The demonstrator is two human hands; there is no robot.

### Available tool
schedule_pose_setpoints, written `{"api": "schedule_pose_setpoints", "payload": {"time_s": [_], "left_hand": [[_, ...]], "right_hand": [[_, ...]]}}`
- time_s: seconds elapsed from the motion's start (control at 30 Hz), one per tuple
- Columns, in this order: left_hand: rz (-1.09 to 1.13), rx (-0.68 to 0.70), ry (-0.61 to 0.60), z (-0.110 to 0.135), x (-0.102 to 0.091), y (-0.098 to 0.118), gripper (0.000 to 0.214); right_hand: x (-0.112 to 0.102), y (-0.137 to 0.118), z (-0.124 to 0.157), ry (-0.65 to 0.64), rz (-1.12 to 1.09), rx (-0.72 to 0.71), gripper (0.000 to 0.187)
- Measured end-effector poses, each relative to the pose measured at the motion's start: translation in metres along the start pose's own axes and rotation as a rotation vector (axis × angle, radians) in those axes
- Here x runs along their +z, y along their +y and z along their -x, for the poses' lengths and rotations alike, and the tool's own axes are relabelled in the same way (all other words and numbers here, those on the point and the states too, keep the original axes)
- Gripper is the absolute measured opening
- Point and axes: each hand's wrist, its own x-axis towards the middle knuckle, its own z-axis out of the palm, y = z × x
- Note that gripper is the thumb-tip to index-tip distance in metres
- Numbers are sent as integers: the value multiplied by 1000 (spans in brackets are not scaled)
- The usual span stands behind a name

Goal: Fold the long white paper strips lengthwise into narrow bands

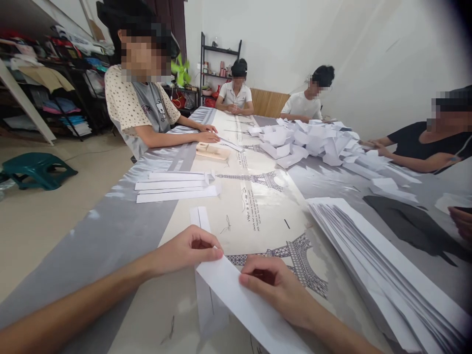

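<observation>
A long white paper strip [254,307] slants across the near part of the table, held up in both hands. My left hand [191,248] pinches its far end between thumb and fingers. Farther along the same strip, my right hand [275,287] grips the edge with thumb and forefinger. Beneath it lies another white strip [202,290] with a lengthwise line on it, partly covered by the held one. To my right rests a thick stack of white paper strips [376,265].
Several flat strips [177,188] lie at left centre, with a wooden block [212,151] beyond. A large heap of folded white papers [313,140] covers the far right. Several people sit around the printed tablecloth [236,216]. A green stool [39,169] stands on the floor at left.
</observation>
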Motion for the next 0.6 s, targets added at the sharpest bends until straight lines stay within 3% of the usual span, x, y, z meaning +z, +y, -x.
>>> {"api": "schedule_pose_setpoints", "payload": {"time_s": [0.2, 0.43, 0.6], "left_hand": [[-106, -49, -142, 4, 2, 5, 31], [-157, 17, -144, 3, -30, 8, 29], [-296, 14, -257, 8, -18, 15, 22]], "right_hand": [[1, 1, 3, -42, 62, -10, 18], [-8, -1, 0, -86, -17, 52, 19], [-3, 0, 3, -109, 83, 36, 18]]}}
